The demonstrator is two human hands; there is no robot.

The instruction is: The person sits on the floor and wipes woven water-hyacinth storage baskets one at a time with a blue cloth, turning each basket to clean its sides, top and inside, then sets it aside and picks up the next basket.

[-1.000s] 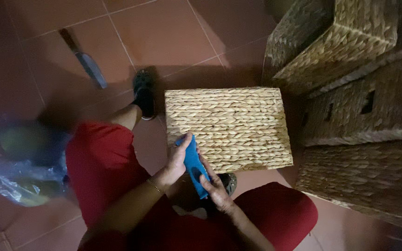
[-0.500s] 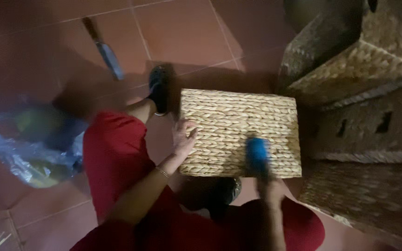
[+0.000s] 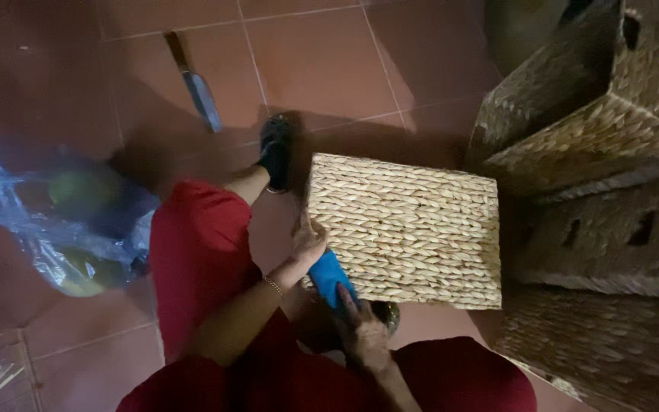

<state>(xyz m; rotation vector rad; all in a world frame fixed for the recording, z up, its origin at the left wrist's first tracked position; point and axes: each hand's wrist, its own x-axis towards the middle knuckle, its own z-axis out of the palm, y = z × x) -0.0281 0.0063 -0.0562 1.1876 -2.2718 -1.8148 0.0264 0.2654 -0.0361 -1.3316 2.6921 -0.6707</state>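
Fingers of the left hand are curled against the near-left corner of the woven basket, bracing it, while the right hand has its fingers wrapped round a blue tool (can't tell exactly what kind) held at the basket's lower-left edge. The basket sits on the red tile floor between the person's legs, beside a stack of similar baskets. I'd say keep that corner pinned firmly and the tool angled away from the bracing fingers, short controlled strokes.
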